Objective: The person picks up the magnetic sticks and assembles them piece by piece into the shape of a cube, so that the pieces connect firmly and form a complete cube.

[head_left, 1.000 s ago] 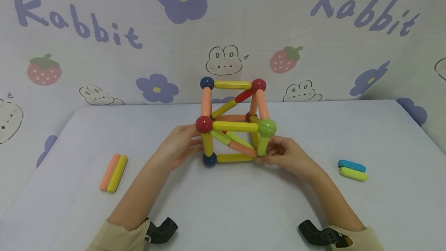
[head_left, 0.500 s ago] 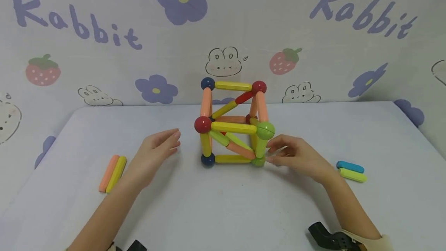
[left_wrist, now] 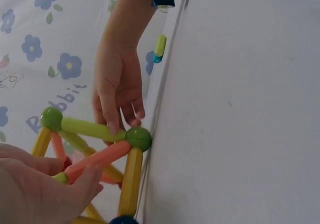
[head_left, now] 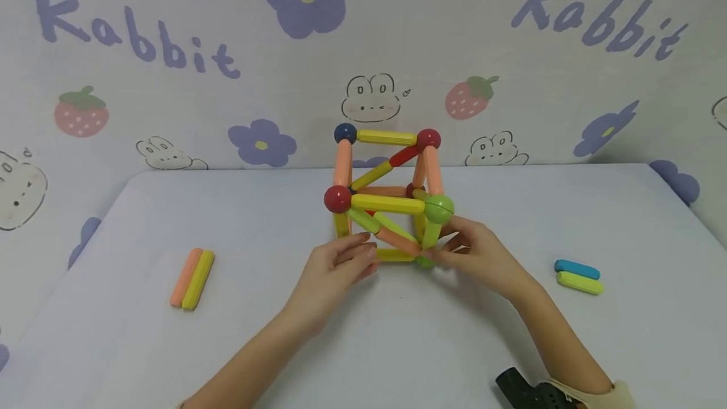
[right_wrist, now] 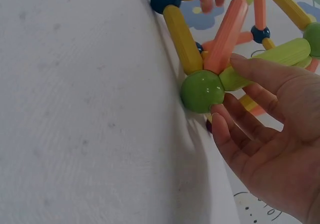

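A box-shaped frame of magnetic building sticks and balls [head_left: 388, 204] stands mid-table. A two-part diagonal of a light-green and an orange stick [head_left: 397, 240] crosses its front face, down to the lower right green ball [right_wrist: 202, 91]. My left hand [head_left: 335, 273] is before this face, thumb and fingers relaxed on either side of the diagonal near its join in the left wrist view. It hides the lower left blue ball in the head view. My right hand [head_left: 483, 257] pinches the light-green upright stick [right_wrist: 280, 56] just above the green ball, thumb in front and fingers behind.
An orange stick [head_left: 186, 278] and a yellow stick [head_left: 198, 280] lie side by side on the left of the table. On the right lie a blue stick [head_left: 577, 269] and a light-green stick [head_left: 580, 283]. A printed cloth [head_left: 409, 30] hangs behind.
My left hand let go of the frame's left side, drew back left, then came in to the front diagonal. My right hand eased off the lower right corner, then closed on it again.
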`<state>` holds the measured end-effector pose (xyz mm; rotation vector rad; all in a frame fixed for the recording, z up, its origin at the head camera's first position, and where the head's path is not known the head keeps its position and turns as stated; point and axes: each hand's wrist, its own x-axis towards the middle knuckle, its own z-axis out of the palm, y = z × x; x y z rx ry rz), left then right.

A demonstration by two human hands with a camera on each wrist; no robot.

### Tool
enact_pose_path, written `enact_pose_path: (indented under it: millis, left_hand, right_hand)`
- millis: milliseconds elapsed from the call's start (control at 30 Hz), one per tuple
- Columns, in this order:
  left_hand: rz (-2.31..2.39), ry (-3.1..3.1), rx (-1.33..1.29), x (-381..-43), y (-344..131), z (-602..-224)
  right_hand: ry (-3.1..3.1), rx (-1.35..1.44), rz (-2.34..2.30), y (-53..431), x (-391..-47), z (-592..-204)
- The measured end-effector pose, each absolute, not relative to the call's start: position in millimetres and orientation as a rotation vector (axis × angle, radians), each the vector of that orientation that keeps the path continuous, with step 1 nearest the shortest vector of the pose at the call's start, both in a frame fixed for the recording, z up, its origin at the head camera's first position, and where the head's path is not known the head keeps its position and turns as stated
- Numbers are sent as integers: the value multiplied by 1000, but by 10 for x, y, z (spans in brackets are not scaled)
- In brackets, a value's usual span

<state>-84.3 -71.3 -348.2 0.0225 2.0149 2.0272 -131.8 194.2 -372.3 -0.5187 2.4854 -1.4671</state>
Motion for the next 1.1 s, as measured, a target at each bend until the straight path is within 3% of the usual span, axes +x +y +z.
enact_pose_path:
  millis: [300, 667, 900, 1100]
  left_hand:
    - [2247, 1920, -45, -1034, -414, -3574]
    - [2329, 1906, -109, -1012, -323, -3614]
    - [2265, 1932, -122, -929, -476, -3573]
    - [2155, 2040, -178, -798, -902, -3514]
  right_hand:
    - [2485, -520, -1438, 1965, -1337, -3777]
    - [2463, -526, -1435, 1997, -1349, -3797]
    - [2466, -490, -1389, 2108, -1374, -3781]
    - [2490, -404, -1333, 2382, -1378, -3663]
